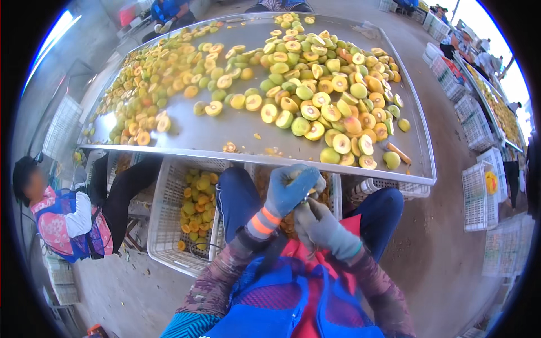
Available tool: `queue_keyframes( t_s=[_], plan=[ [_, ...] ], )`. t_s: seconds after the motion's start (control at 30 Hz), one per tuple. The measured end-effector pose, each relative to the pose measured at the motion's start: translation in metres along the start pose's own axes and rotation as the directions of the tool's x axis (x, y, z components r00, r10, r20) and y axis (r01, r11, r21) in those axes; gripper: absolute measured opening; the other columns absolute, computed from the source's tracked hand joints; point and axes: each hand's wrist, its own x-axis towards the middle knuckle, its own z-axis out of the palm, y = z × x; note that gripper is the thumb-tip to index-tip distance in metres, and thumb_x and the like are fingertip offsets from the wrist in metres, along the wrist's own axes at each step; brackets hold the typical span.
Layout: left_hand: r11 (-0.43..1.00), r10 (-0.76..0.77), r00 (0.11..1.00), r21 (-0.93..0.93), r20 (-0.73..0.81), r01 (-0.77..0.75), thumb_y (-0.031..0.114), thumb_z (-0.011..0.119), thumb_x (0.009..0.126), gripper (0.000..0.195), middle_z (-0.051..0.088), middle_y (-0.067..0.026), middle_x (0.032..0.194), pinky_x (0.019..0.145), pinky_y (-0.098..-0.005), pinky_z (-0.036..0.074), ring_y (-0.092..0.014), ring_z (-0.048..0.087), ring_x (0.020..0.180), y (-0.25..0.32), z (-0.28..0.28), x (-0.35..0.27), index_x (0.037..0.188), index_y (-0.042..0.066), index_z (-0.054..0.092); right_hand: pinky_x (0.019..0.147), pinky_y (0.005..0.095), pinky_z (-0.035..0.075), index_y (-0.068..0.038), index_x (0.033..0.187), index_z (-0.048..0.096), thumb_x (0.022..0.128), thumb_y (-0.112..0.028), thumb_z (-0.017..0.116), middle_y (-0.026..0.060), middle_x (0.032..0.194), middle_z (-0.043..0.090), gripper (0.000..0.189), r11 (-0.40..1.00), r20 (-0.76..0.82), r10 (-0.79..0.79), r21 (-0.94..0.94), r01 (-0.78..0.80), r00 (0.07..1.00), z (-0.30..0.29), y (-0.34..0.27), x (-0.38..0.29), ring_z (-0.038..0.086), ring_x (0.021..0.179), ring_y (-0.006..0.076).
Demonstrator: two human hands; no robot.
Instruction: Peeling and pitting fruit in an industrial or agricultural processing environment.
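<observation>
In a blue and grey work glove with orange cuff stripes, my left hand (291,190) is curled over my lap, just below the near table edge. A bit of yellowish fruit (312,191) shows at its fingers, the rest hidden by the glove. My right hand (323,228), in a grey glove, meets it from below and pinches a small metal tool (306,198) whose shape is mostly covered. Beyond both hands, halved yellow-green stone fruit (310,112), apparently apricots or plums, lie heaped on a metal-topped table (203,133).
A wooden-handled tool (398,152) lies at the heap's right. Under the table, a white plastic crate (162,219) holds fruit halves (198,203) beside my left knee. A co-worker (69,215) sits at the left; another (169,14) is across the table. Crates (479,196) stand at right.
</observation>
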Motion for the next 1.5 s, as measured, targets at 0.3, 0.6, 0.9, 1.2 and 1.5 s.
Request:
queue_keyframes(
  t_s=[0.3,0.6,0.9,1.2,1.5],
  plan=[
    [0.991,-0.123,0.977,-0.027,0.174,0.130,0.025,0.049,0.095,0.038,0.066,-0.0163,0.079,0.069,-0.0336,0.051,-0.024,0.064,0.073,-0.004,-0.013,-0.002,0.071,-0.002,0.063,0.035,0.0253,0.033,-0.008,0.080,0.050,0.097,-0.029,0.049,-0.0016,0.056,0.042,0.027,0.963,0.255,0.083,0.229,-0.143,0.963,-0.018,-0.003,0.003,0.039,0.037,0.0098],
    [0.975,0.035,0.869,0.210,-0.494,0.079,0.028,0.057,0.095,0.034,0.068,-0.0118,0.081,0.066,-0.0336,0.057,-0.024,0.068,0.072,0.030,-0.144,-0.029,0.089,-0.004,0.067,0.047,0.0316,0.040,-0.003,0.108,0.052,0.098,-0.042,0.041,0.0102,0.075,0.053,0.041,0.854,0.131,0.032,-0.519,0.041,0.991,-0.055,0.054,0.064,0.052,0.058,0.0201],
    [0.011,0.333,0.922,0.977,0.195,-0.211,0.021,0.066,0.083,0.048,0.058,-0.0194,0.123,0.098,-0.0425,0.043,-0.035,0.054,0.116,0.018,-0.180,0.113,0.128,0.007,0.055,0.074,0.0491,0.050,-0.007,0.103,0.057,0.096,-0.035,0.048,0.0229,0.096,0.064,0.030,0.628,-0.054,-0.366,-0.751,0.204,0.929,-0.046,0.115,0.088,0.062,0.088,0.0441],
    [-0.247,-0.181,0.981,0.963,0.066,-0.110,0.023,0.068,0.075,0.052,0.055,-0.0195,0.125,0.100,-0.0430,0.042,-0.036,0.052,0.118,-0.059,-0.210,0.188,0.122,0.005,0.054,0.047,0.0289,0.037,-0.011,0.098,0.050,0.100,-0.031,0.046,-0.0001,0.064,0.047,0.021,0.984,-0.206,-0.058,-0.175,0.022,0.977,-0.034,0.077,0.022,0.044,0.052,0.0112],
    [0.956,-0.223,0.952,0.143,-0.210,0.256,0.027,0.068,0.089,0.040,0.061,-0.0051,0.099,0.061,-0.0304,0.055,-0.016,0.064,0.083,0.003,-0.110,0.076,0.120,0.009,0.051,0.044,0.0248,0.039,-0.013,0.103,0.053,0.100,-0.026,0.049,-0.0023,0.065,0.050,0.014,0.976,-0.243,-0.187,0.062,0.208,0.952,-0.024,0.000,0.017,0.047,0.048,0.0064]
  ],
)
